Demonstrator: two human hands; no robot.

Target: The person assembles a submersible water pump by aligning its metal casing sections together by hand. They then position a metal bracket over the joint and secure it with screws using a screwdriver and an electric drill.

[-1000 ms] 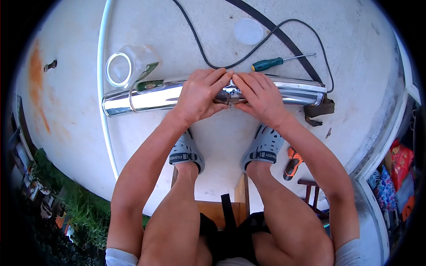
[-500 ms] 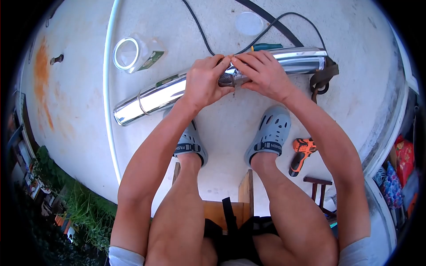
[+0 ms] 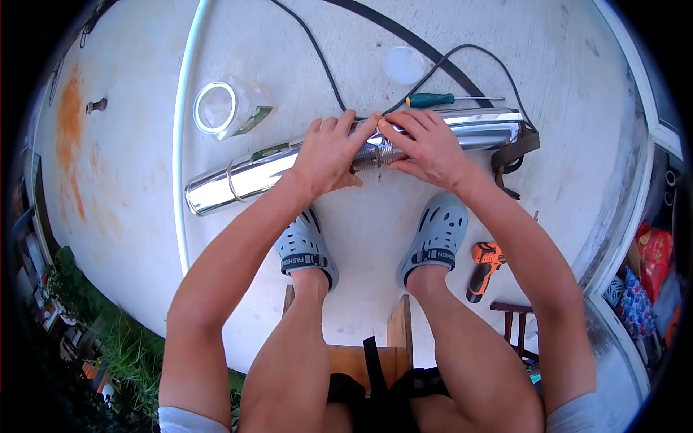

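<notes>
A long, shiny chrome-like metal tube (image 3: 267,173) lies across the floor in front of my feet. Its middle has a darker ribbed, mesh-like section (image 3: 373,156). My left hand (image 3: 326,155) is closed around the tube just left of that section, thumb on the near side and fingers over the far side. From the right, my right hand (image 3: 426,148) grips the tube beside the ribbed part. The fingertips of both hands nearly meet on its far side. What lies under the fingers is hidden.
Behind the tube lie a green-handled screwdriver (image 3: 431,100), a clear jar (image 3: 229,108), a round translucent lid (image 3: 403,65) and a black cable (image 3: 317,50). An orange and black drill (image 3: 485,270) rests near my right foot. A white pipe (image 3: 178,144) runs along the left.
The view has shifted, so the tube and floor things appear slightly lower. My hands stay on the tube's middle, and more of the screwdriver shows.
</notes>
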